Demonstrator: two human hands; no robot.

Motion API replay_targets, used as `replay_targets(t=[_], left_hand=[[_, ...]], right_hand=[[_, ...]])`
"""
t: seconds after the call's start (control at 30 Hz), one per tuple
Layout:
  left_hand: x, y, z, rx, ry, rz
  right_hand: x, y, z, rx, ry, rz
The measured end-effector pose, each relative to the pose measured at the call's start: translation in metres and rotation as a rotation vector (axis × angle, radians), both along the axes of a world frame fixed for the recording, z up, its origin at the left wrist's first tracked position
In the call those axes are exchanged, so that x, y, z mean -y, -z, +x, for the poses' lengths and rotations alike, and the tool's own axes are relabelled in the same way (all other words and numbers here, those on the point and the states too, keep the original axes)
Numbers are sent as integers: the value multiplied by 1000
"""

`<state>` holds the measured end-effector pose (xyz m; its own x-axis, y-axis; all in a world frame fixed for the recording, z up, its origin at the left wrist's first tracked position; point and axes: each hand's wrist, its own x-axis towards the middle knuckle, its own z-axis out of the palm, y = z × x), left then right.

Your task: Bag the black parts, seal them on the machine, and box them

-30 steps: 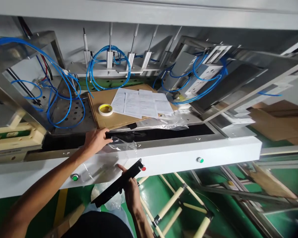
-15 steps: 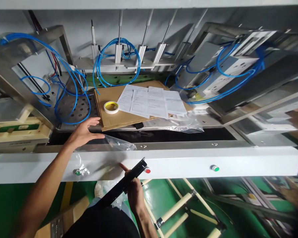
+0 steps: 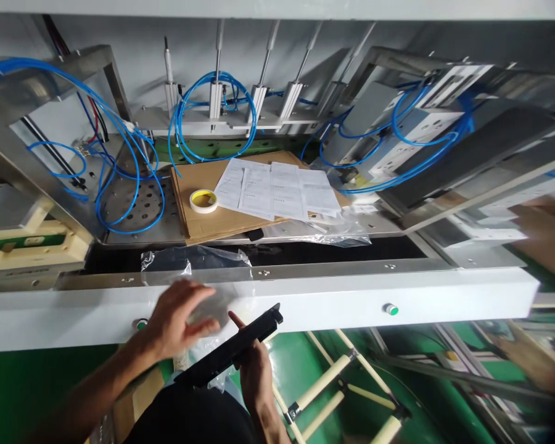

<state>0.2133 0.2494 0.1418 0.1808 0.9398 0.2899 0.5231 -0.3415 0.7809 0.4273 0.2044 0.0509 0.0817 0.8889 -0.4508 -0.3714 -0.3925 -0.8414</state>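
Note:
My right hand (image 3: 255, 370) grips a long, thin black bar-shaped part (image 3: 234, 351), held slanting in front of my body with its far end up to the right. Its exact kind does not show. My left hand (image 3: 180, 317) hovers just left of the part, fingers and thumb apart and slightly blurred, with nothing visible between them. A clear plastic bag (image 3: 197, 260) spreads behind both hands over the white front rail (image 3: 328, 302) and the dark slot. Whether my right hand also holds the bag's lower end is hidden.
Flat cardboard (image 3: 189, 225) bears a tape roll (image 3: 203, 201) and several printed sheets (image 3: 282, 191). Blue air hoses (image 3: 176, 132) loop around the cylinders (image 3: 256, 102). A green button (image 3: 391, 309) sits on the rail. A cream tube frame (image 3: 321, 382) stands below on the green floor.
My left hand has come down and right, from the slot's edge to beside the black part. The plastic bag has spread upward over the slot. The black part has shifted slightly right.

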Motion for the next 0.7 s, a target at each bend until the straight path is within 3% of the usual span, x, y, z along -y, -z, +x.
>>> replay_targets(t=[0.1, 0.27, 0.4, 0.57, 0.63, 0.7], left_hand=[[33, 6, 22, 57, 212, -352], [42, 8, 31, 76, 233, -680], [36, 16, 1, 300, 81, -743], [34, 43, -36, 662, -391, -677], [35, 51, -41, 712, -443, -660], [36, 55, -43, 734, -419, -653]], right_hand=[[7, -1, -1, 64, 69, 17], [11, -13, -3, 208, 53, 109], [-14, -37, 8, 496, -72, 357], [-93, -51, 15, 1159, -378, 892], [-123, -47, 12, 1385, -477, 955], [-145, -40, 11, 1517, -508, 920]])
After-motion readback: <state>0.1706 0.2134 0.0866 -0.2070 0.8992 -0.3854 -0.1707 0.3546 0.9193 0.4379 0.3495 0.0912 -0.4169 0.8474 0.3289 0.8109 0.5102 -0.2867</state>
